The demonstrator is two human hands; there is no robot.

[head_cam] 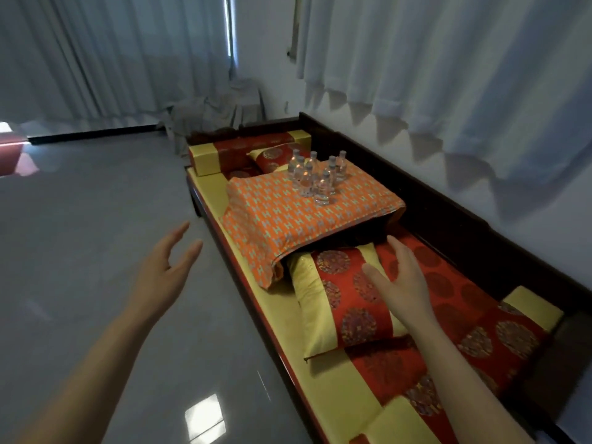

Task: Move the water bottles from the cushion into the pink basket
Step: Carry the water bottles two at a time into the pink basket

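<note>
Lower left of the frame, the left hand point(161, 270) hovers over the floor, fingers spread, empty. Right of centre, the right hand point(398, 283) is likewise splayed above a red pillow point(342, 299). Upper centre, water bottles point(315, 174) stand clustered on the orange cushion point(282, 216).

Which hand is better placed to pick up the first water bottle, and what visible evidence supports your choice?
Probably the right hand: it hovers open over the bench cushions, nearer the water bottles on the orange cushion. The left hand is out over the floor.
</note>
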